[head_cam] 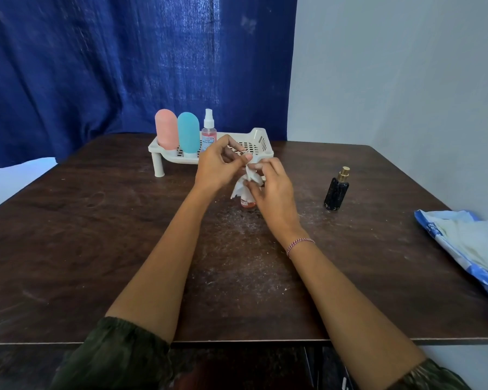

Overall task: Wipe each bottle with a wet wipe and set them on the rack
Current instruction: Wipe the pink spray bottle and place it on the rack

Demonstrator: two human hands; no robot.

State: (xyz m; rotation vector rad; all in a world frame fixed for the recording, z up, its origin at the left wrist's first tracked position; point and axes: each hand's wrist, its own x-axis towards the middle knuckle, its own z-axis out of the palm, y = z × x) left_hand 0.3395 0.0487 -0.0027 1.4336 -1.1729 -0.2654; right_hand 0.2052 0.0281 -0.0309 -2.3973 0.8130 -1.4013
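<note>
A small red-based bottle (247, 203) stands just in front of the rack (261, 137), swathed in a crumpled white wet wipe (244, 185) — the left hand (223, 164) pinches the wipe's top, the right hand (271, 190) curls round the wrapped body. The slotted white plastic rack holds a pink bottle (166, 129), a teal bottle (188, 133) and a clear spray bottle (209, 130) upright. On the scuffed dark bench (96, 235), right of the rack, stands a black gold-topped bottle (336, 191) — behind the rack hangs a blue curtain (110, 66).
</note>
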